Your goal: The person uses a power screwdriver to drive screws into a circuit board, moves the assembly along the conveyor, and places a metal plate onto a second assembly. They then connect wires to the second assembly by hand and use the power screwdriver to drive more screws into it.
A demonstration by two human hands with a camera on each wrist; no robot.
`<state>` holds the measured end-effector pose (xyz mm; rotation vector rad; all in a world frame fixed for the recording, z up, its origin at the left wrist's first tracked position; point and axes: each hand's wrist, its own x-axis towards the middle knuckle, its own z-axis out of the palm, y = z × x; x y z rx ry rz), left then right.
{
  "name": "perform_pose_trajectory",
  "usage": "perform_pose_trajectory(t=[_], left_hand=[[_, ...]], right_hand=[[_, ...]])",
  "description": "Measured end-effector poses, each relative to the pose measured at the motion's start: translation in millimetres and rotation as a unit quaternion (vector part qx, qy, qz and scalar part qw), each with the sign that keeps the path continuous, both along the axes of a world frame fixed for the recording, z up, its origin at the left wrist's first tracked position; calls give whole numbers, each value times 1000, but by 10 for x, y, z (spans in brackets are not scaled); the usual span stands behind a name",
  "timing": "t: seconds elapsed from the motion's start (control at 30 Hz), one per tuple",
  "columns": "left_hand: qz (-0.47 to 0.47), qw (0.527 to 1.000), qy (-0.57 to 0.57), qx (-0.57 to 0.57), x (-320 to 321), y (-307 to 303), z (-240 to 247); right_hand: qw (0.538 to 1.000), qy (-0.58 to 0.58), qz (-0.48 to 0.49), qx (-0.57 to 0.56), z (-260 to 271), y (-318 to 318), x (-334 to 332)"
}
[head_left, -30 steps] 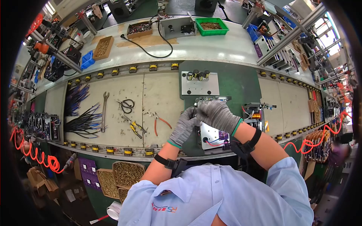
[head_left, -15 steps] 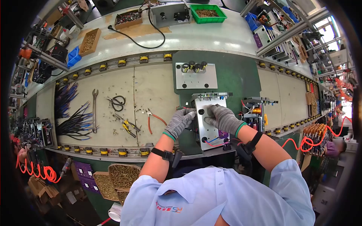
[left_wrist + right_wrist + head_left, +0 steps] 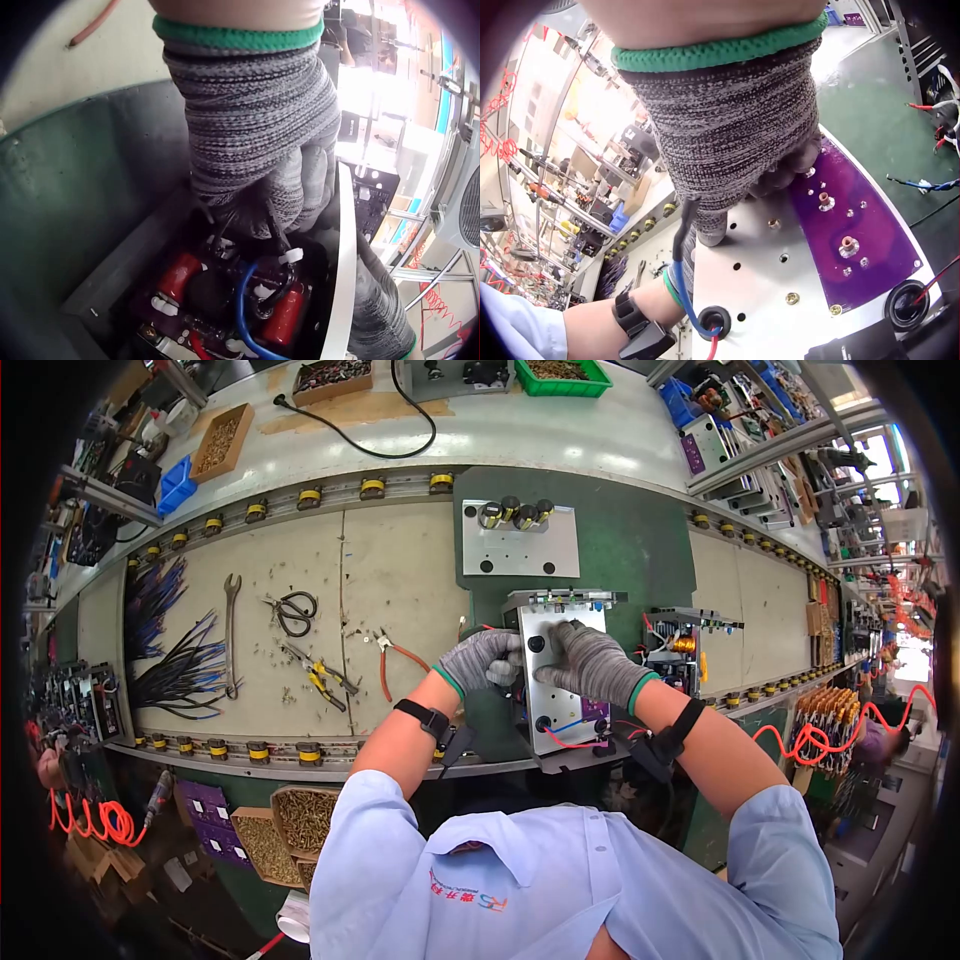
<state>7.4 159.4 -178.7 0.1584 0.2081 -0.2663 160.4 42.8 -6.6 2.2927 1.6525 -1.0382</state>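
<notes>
A metal chassis (image 3: 556, 700) with a white top plate stands before the person on a green board (image 3: 630, 540). The gloved left hand (image 3: 482, 662) is at its left side. In the left wrist view, the curled left fingers reach inside and hold black wires (image 3: 276, 225), above red cylindrical parts (image 3: 178, 276) and a blue wire (image 3: 244, 300). The gloved right hand (image 3: 592, 663) rests on the plate, thumb apart from the bent fingers. The right wrist view shows it beside a purple panel (image 3: 847, 225) and a black grommet (image 3: 714, 319) carrying blue and red wires.
Behind stands a metal plate (image 3: 525, 545) with black cylinders. An open unit with a copper coil (image 3: 683, 645) is at right. Left lie red-handled pliers (image 3: 385, 660), yellow-handled pliers (image 3: 318, 675), scissors (image 3: 293, 613), a wrench (image 3: 231, 635) and wire bundles (image 3: 185, 670).
The hands were together at the chassis's far end and have parted. The right hand came down onto the plate; the left went to the left side, fingers now inside. The head view has shifted.
</notes>
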Motion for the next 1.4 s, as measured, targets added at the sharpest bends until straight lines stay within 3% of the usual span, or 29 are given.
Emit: perform_pose_trajectory(t=[0.17,0.23,0.33,0.5,0.57,0.73,0.83,1.0,1.07,1.4], left_hand=[[-20,997,74,-1,103,-2,110],[15,995,95,33,45,-7,246],[0,995,86,-41,-6,-55,221],[-28,997,35,-59,26,-11,102],[29,982,126,139,-19,-28,242],[88,984,121,91,-129,-139,565],[163,969,93,162,-118,-220,512],[149,955,130,220,-125,-183,594],[80,882,185,425,-126,-196,785],[108,908,150,376,-124,-197,597]], right_hand=[[1000,-12,-8,-9,20,-1,-12],[1000,-4,-9,3,20,-10,-23],[1000,-2,-15,-7,14,-17,-6],[1000,-12,-16,3,2,-6,-1],[1000,-13,-19,-3,-10,-48,-17],[1000,-3,-19,23,-54,-71,15],[999,-18,-17,23,-73,-78,3],[999,-6,-8,51,-74,-109,13],[998,-5,-7,64,-75,-83,41],[999,-9,24,42,-37,-150,55]])
